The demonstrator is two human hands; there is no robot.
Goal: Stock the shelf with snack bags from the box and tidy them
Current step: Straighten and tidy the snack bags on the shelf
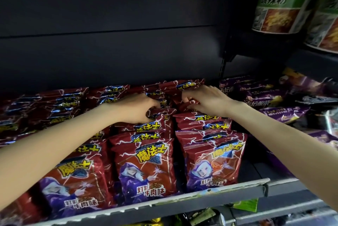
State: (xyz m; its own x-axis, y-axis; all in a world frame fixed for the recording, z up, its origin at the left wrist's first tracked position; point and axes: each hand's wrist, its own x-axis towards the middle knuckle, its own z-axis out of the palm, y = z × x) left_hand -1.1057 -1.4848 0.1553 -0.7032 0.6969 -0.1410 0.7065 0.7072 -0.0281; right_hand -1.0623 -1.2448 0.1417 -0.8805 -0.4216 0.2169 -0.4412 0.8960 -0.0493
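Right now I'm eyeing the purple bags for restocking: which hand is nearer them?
Right. The right hand grips red bags just beside the purple bags; the left hand works one row farther left.

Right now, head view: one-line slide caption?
Both hands, left and right, pinch tops of red snack bags standing in rows on the shelf.

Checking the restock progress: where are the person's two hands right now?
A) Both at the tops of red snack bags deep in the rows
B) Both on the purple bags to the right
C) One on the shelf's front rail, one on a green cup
A: the left hand and right hand both grip tops of red snack bags far back on the shelf.
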